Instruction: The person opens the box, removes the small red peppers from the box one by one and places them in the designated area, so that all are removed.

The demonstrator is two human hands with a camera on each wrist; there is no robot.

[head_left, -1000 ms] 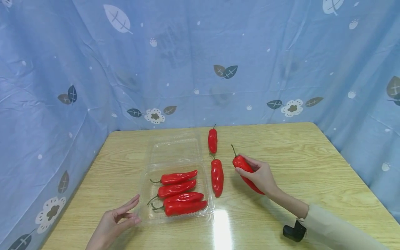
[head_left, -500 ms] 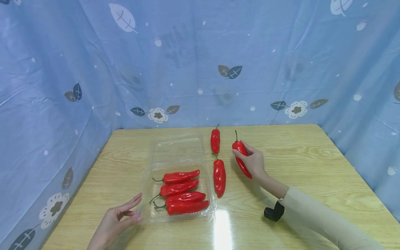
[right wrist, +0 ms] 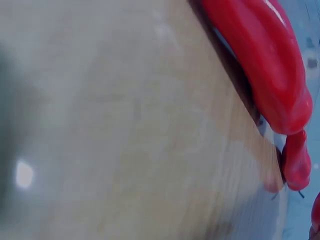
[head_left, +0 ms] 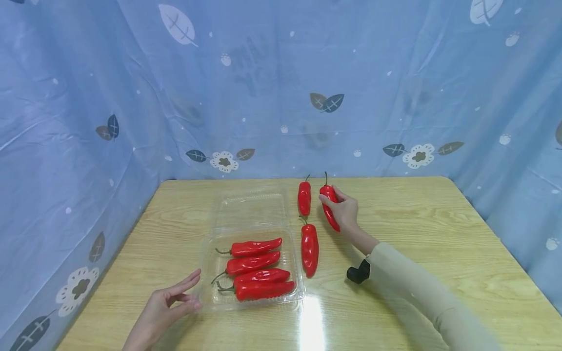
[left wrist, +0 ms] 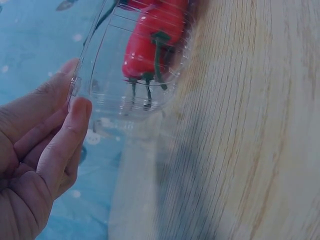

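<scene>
My right hand (head_left: 344, 210) grips a red pepper (head_left: 330, 205) by its upper body, with the green stem pointing away. To its left, one red pepper (head_left: 304, 198) lies at the back of the table and another (head_left: 309, 250) lies nearer. A clear plastic clamshell box (head_left: 293, 243) stands with its lid (head_left: 252, 209) folded back. Several red peppers (head_left: 252, 264) lie side by side inside it, stems to the left. In the left wrist view, the thumb and a finger of my left hand (left wrist: 45, 145) pinch the box's edge. The right wrist view shows two lying peppers (right wrist: 265, 60) close up.
A pale wooden table (head_left: 417, 219) carries everything. Behind and beside it hangs a blue curtain (head_left: 263, 73) with leaf and flower prints. A black wrist piece (head_left: 358, 271) sits under the beige right sleeve (head_left: 417, 282).
My right hand has carried its pepper away from me and left, close to the pepper at the back. The left hand stays at the box. The head view has shifted slightly.
</scene>
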